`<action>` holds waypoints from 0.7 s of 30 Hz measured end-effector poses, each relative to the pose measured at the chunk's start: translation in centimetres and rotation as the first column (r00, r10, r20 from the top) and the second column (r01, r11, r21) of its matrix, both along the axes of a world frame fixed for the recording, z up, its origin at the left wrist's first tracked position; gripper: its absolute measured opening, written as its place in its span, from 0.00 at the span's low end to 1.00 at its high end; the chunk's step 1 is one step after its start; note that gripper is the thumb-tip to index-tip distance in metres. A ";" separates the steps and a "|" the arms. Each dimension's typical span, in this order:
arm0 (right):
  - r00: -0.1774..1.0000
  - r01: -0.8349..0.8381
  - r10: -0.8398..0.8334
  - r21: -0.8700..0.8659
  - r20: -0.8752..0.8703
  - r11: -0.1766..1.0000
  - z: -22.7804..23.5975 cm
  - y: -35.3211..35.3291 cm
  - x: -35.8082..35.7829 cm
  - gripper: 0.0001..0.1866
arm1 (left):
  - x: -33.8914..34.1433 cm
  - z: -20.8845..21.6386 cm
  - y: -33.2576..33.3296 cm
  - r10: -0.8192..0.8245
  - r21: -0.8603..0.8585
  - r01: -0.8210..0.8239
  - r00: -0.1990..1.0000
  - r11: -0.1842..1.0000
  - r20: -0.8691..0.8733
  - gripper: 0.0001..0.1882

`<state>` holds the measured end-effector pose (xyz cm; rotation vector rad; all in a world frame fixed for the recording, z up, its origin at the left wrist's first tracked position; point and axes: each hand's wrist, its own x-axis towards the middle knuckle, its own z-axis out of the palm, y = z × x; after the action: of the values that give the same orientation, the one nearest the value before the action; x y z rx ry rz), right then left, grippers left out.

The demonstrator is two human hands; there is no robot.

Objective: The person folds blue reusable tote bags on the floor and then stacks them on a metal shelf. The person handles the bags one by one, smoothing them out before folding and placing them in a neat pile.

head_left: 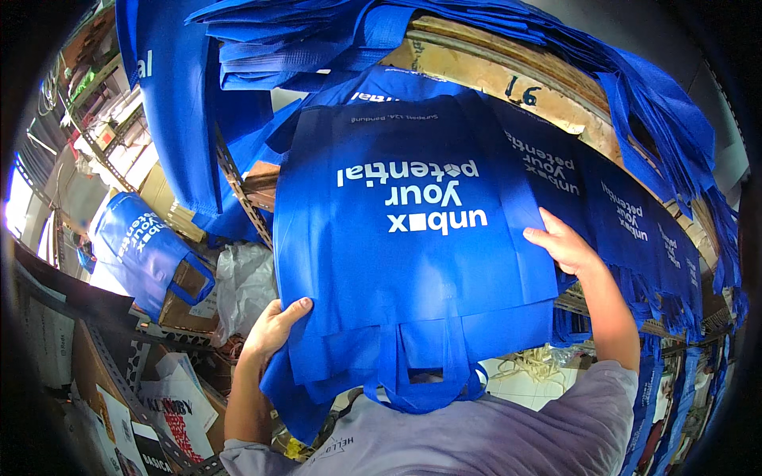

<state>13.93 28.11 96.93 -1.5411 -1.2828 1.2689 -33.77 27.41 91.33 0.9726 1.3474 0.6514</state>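
Observation:
A flat blue fabric tote bag (381,270) with white printing, upside down to me, spreads out in front of my chest. Its looped handles (429,385) hang toward my body. My left hand (275,329) grips its left edge near the handle end, thumb on top and fingers hidden underneath. Higher up on the opposite edge, my right hand (565,242) holds it the same way, thumb and a finger on the face. More blue fabric shows below its handle end; I cannot tell how many layers I hold.
Along a wooden-edged shelf (508,79) lie more blue bags, with similar printed bags (627,214) hanging at the right. A filled blue bag (139,246) stands at the left by crumpled clear plastic (242,285). Cardboard boxes and metal racking (230,174) crowd that side.

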 end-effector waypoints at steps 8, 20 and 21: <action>0.976 0.160 -0.108 0.281 -0.189 0.946 3.0 5.0 -0.2 0.29 | -1.2 9.2 5.7 0.035 0.461 0.007 0.996 0.887 -0.082 0.17; 0.954 0.297 -0.289 0.149 -0.074 0.943 -1.2 13.5 0.5 0.28 | -4.1 2.5 15.6 0.063 0.418 0.040 0.972 0.907 -0.229 0.34; 0.955 0.295 -0.297 0.195 -0.019 0.935 0.0 13.6 -0.7 0.27 | -4.1 2.0 15.4 0.065 0.408 0.034 0.972 0.912 -0.226 0.34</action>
<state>13.22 41.73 96.96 -1.5316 -1.0959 0.9160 -37.86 42.83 93.37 1.4155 1.4558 0.8750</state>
